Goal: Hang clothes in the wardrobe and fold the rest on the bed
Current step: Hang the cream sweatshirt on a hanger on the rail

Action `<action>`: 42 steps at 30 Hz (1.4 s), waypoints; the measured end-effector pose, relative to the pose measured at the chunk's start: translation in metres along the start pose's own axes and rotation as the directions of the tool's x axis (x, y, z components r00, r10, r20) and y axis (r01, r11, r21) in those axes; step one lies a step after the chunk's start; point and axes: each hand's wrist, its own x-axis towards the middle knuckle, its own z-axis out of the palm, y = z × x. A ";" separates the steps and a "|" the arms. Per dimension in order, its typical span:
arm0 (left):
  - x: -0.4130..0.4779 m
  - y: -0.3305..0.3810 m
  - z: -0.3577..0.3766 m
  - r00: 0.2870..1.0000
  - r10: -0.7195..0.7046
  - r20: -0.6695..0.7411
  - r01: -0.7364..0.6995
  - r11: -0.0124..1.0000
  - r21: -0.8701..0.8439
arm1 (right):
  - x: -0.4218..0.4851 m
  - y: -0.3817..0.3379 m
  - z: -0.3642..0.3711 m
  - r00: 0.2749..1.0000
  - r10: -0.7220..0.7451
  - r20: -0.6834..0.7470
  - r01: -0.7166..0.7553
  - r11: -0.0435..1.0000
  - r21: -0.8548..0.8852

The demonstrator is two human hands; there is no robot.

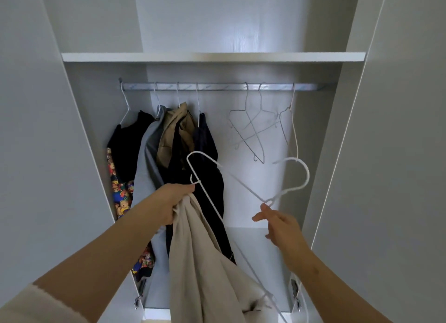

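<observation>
Seen from the head camera, the left hand was closed tight round the top of a beige garment, which hung down before the open front of the wardrobe. Just beside that hand's fingers was one end of a white wire hanger. The right hand was loose, fingers nearly straight, its index tip touching the hanger's twisted neck and the thumb held apart. The hanger's hook sat well below the rail. Dark, grey and tan clothes crowded the rail's left end. Bare hangers hung towards its right end, with a free stretch of rail between.
</observation>
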 end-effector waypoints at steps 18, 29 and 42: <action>0.018 -0.002 -0.027 0.867 0.487 -0.106 -0.339 0.733 0.590 | 0.002 -0.021 -0.005 0.996 -0.032 -0.086 0.045 0.986 0.158; 0.025 -0.001 -0.048 0.848 0.529 -0.032 -0.449 0.751 0.485 | -0.012 -0.023 -0.014 0.993 0.005 0.116 0.027 0.963 -0.268; -0.024 -0.005 0.011 0.652 0.596 0.469 -0.755 0.456 0.470 | -0.021 -0.021 0.049 0.960 0.087 0.267 0.028 0.917 -0.398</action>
